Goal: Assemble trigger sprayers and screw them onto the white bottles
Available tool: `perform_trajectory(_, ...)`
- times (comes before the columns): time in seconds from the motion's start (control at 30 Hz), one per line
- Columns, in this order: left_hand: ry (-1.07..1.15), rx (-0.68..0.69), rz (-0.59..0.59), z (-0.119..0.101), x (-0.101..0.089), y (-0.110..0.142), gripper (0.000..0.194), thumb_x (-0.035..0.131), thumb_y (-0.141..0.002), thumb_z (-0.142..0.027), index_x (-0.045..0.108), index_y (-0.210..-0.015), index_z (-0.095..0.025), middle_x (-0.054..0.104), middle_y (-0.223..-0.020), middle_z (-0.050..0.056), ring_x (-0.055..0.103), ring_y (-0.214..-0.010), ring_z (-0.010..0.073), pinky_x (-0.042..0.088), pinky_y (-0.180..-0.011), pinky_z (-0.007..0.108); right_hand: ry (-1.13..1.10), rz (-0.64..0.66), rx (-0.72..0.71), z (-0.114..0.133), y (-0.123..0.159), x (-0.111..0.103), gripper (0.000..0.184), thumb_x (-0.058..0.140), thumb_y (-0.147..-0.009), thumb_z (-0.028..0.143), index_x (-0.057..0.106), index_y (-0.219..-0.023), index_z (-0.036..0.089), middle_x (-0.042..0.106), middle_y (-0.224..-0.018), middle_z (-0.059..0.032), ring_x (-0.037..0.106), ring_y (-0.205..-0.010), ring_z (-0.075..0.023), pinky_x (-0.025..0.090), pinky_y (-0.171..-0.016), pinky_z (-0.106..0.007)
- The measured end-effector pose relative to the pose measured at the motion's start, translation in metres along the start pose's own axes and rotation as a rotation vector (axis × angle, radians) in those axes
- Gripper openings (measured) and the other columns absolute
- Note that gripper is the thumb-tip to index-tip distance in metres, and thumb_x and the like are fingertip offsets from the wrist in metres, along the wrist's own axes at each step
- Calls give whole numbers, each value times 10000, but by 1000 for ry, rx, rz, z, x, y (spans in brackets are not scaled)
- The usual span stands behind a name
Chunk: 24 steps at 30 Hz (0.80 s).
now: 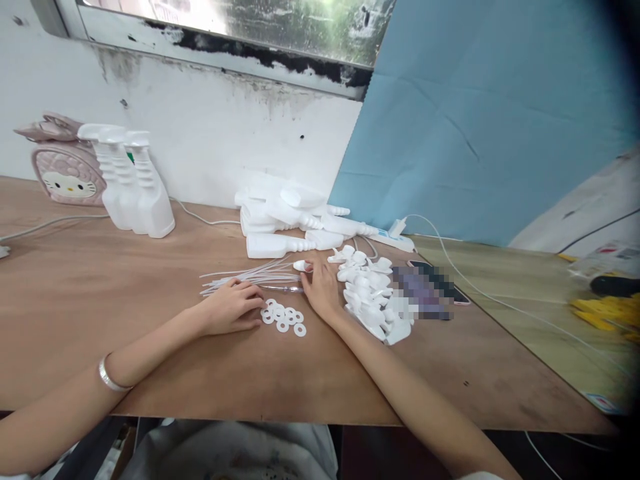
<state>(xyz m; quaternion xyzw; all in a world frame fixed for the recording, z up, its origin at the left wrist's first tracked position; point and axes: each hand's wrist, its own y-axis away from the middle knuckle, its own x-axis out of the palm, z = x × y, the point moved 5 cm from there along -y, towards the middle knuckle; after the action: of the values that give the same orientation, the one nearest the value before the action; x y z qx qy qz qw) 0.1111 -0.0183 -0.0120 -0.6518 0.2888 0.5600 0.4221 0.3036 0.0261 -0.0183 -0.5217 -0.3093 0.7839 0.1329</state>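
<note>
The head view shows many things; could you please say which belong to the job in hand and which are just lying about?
Likely the job:
small white piece, at the right hand
white rings, by the left hand
thin tubes or rods
white plastic parts, piled
white bottles

Likely just lying about:
pink bag
phone
power strip

White rings (285,314) lie clustered beside thin pale tubes (257,275).
</note>
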Motion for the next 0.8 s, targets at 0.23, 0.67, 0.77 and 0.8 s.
perform_trajectory(0.23, -28, 2, -7, -3, -1, -2, 214, 420, -855, -338, 571, -908, -195, 556, -932, 56, 497, -870, 185, 291, -815, 326, -39, 44, 40, 3, 1, 0, 229, 455, -762, 178, 508, -984, 166, 520, -935, -87, 526, -831, -222, 436, -731, -351)
perform_trajectory(0.67, 402, -255, -335, 6, -25, 4, 185, 417, -833, -284, 483, -717, -156, 545, -718, 5, 490, -684, 135, 348, -670, 249, -243, -191, -238, 52, 18, -37, 371, 504, -754, 205, 355, -1094, 214, 413, -1135, -112, 414, -1106, -232, 365, -913, -434)
perform_trajectory(0.77, 636, -301, -382, 9, -28, 5, 255, 400, -842, -347, 467, -692, -151, 517, -671, 0, 467, -633, 123, 362, -609, 223, -360, -96, -297, 71, 27, -27, 389, 521, -744, 204, 347, -1091, 224, 429, -1122, -109, 429, -1099, -228, 386, -896, -427)
perform_trajectory(0.8, 685, -313, -395, 10, -28, 5, 269, 403, -839, -364, 467, -688, -150, 511, -666, 0, 461, -628, 122, 364, -604, 222, -407, -72, -318, 75, 29, -23, 402, 523, -740, 199, 344, -1099, 224, 427, -1130, -109, 425, -1108, -226, 388, -897, -424)
